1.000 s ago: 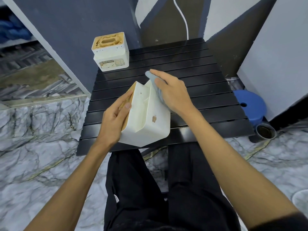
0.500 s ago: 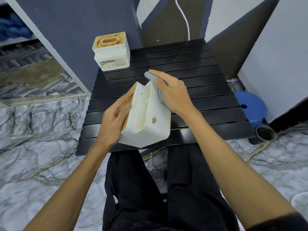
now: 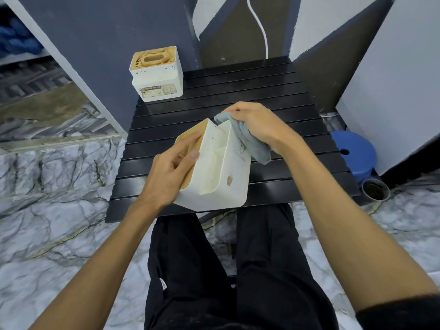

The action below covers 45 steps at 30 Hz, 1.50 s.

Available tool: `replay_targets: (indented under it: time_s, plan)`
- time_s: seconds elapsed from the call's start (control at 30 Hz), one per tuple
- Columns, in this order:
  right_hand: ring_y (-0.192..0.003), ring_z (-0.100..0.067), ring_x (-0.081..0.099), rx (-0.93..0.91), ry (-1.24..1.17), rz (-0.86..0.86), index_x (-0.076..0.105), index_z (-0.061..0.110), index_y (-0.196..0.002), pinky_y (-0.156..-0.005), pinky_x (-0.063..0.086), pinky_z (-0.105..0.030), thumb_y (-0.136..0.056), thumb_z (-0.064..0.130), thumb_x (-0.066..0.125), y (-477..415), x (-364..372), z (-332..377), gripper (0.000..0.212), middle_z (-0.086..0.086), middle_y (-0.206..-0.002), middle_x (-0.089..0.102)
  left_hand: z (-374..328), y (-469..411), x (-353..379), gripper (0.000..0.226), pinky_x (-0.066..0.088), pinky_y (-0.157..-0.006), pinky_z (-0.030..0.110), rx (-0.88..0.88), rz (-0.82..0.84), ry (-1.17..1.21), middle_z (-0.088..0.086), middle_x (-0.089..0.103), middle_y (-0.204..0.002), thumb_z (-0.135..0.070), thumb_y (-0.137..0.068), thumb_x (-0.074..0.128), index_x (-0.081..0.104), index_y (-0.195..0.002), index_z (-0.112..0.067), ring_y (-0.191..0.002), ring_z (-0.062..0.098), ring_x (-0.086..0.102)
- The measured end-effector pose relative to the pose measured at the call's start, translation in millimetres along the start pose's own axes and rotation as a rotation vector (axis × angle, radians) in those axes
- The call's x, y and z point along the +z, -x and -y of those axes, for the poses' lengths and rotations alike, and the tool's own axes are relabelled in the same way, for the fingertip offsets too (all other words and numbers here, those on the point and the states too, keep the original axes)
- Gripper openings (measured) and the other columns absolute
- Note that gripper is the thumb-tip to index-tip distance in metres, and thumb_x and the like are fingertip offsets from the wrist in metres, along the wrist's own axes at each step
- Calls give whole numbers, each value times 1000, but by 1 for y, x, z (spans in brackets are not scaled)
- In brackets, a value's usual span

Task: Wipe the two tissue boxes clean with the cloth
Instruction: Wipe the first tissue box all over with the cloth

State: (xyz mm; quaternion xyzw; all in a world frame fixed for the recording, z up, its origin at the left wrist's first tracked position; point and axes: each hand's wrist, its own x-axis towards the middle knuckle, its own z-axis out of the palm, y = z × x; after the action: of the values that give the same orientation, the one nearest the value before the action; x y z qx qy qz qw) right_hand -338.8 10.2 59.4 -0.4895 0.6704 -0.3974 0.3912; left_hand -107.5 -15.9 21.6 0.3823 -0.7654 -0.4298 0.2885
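A white tissue box [image 3: 219, 172] with a wooden lid stands tilted on the near part of the black slatted table [image 3: 273, 96]. My left hand [image 3: 170, 172] grips its left, lid side, thumb over the white edge. My right hand [image 3: 258, 125] holds a grey-blue cloth [image 3: 250, 141] bunched against the box's far right side, part of the cloth hanging below the hand. A brown spot shows on the box's near face. A second white tissue box [image 3: 158, 76] with a dirty wooden top and a worn label sits at the table's far left corner.
A blue plastic stool [image 3: 354, 152] and a small dark round container [image 3: 376, 190] stand on the marble floor right of the table. Dark wall panels rise behind it, with a white cable [image 3: 260, 27] hanging down. My legs in black trousers are under the near edge.
My right hand has lifted off the box's side and its fingers have curled round the cloth, which now hangs lower and shows more. The left hand and the box have barely moved.
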Motion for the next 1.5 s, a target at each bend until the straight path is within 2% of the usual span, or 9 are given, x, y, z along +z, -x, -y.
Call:
replay_targets:
  time_s: [0.3,0.5,0.77,0.9,1.0,1.13,1.3,1.4,1.5]
  plan:
    - [-99,-16,63,4,200,68,69,27,-103,-85,52,-34,-98,29,44,-6,-8,6,26,5,-106,68,0,-9,-1,42,45,-67,36,52,-6,-299,18,58,-67,-65,-88,42,48,-130,-64,-68,26,51]
    - [-100,-23,60,-158,359,-148,70,27,-107,-85,52,-42,-98,28,42,-9,16,-4,29,3,-109,67,-3,-24,-2,39,35,-57,15,121,-27,-488,3,45,-53,-44,-102,46,52,-141,-43,-58,13,43]
    - [-114,-31,50,-324,720,-278,58,21,-133,-89,42,-41,-100,23,44,-4,41,-23,36,1,-128,63,-8,-27,7,38,31,-56,9,100,-21,-539,-9,40,-50,-28,-103,49,57,-140,-31,-59,-1,48]
    - [-107,-33,53,-244,537,-256,53,9,-126,-85,48,-44,-94,19,51,1,47,-34,34,-12,-116,61,-9,-24,9,38,32,-57,14,121,21,-556,-15,40,-56,-25,-103,49,57,-141,-26,-59,0,49]
    - [-136,-34,35,-165,430,-204,44,10,-140,-104,41,-44,-95,23,52,5,56,-47,47,-14,-153,32,-3,-26,9,39,28,-60,29,120,38,-603,-12,41,-57,-28,-104,47,54,-142,-26,-56,5,45]
    - [-143,-30,22,-120,409,-245,34,20,-149,-110,34,-51,-97,33,49,7,65,-55,55,-7,-160,21,1,-26,10,41,26,-63,26,154,21,-635,-16,43,-64,-27,-102,47,54,-142,-17,-62,9,45]
    - [-143,-32,15,-102,330,-229,33,21,-150,-110,33,-48,-98,27,46,7,69,-55,55,-10,-162,9,8,-28,10,44,30,-93,35,263,-94,-796,1,45,-98,-37,-95,45,66,-130,-21,-96,24,40]
    - [-137,-33,24,-143,367,-246,37,19,-149,-109,36,-45,-96,24,47,9,68,-56,54,-10,-158,20,9,-30,9,52,19,-115,52,176,-31,-854,8,44,-133,-48,-94,33,57,-137,-30,-130,31,35]
    - [-131,-32,31,-215,456,-278,44,16,-144,-105,38,-46,-95,22,46,11,70,-58,49,-8,-155,30,8,-34,9,57,13,-118,62,112,51,-828,4,38,-149,-50,-94,26,46,-145,-32,-141,26,31]
